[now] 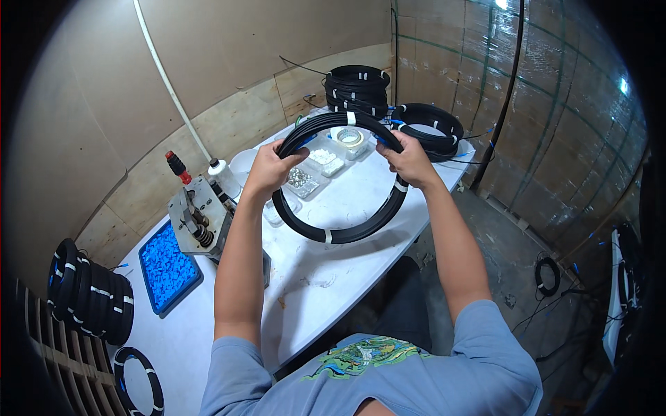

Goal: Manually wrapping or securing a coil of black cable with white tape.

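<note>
A coil of black cable [300, 226], bound with several white tape bands, is held up above the white table. On its left side my left hand [272, 170] is closed round the windings. My right hand [408, 158] grips the opposite side, near a bit of blue on the cable. Through the ring show a clear box of small metal parts [301, 182], a box of small white pieces [326, 161] and a roll of tape [348, 136]. The fingers behind the coil are partly hidden.
Left of my left forearm stand a metal bench press [201, 211] with a red-and-black handle and a blue tray of small blue pieces [168, 267]. Stacked black coils [357, 90] stand at the back, more coils [90, 295] at far left. One small coil [547, 276] lies on the floor.
</note>
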The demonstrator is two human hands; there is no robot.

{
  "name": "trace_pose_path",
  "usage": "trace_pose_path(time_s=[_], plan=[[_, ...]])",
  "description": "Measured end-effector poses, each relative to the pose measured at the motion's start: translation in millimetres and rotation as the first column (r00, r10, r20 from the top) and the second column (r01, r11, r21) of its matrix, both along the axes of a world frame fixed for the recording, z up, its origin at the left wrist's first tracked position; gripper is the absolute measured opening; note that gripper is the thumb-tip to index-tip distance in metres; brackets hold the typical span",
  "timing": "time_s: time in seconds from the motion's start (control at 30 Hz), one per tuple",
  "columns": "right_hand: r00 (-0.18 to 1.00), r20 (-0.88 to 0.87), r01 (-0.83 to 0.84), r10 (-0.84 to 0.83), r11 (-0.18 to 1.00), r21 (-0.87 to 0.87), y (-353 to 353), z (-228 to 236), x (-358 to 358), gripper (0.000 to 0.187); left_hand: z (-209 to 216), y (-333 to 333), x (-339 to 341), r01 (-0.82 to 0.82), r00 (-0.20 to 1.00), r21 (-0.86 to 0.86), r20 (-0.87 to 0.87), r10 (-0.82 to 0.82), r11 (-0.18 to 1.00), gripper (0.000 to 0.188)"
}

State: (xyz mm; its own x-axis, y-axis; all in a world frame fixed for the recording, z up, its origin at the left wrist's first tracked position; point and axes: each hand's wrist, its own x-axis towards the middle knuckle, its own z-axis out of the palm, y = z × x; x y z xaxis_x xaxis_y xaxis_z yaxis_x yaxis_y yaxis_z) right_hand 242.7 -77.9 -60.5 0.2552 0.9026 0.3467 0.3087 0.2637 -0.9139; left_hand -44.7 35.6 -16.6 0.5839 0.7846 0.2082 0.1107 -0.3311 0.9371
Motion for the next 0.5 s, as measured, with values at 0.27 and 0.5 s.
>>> trace_pose_path(time_s=[0.27, 0.5], plan=[[0.872, -0.486, 0.006, 0.058, 0.992, 0.128, -5.7, 1.6, 10.6, 0.014, -33.2, -9.0, 2.1, -0.118, 0.848, -0.095, 0.508, 0.151, 0.988, 0.048], [0.673, -0.739, 0.124, -0.030, 0.990, 0.072, 3.9, -31.1, -9.2, 0.010, -59.0, -10.0, 20.6, -0.087, 0.806, -0.345, 0.527, 0.270, 0.934, 0.028]])
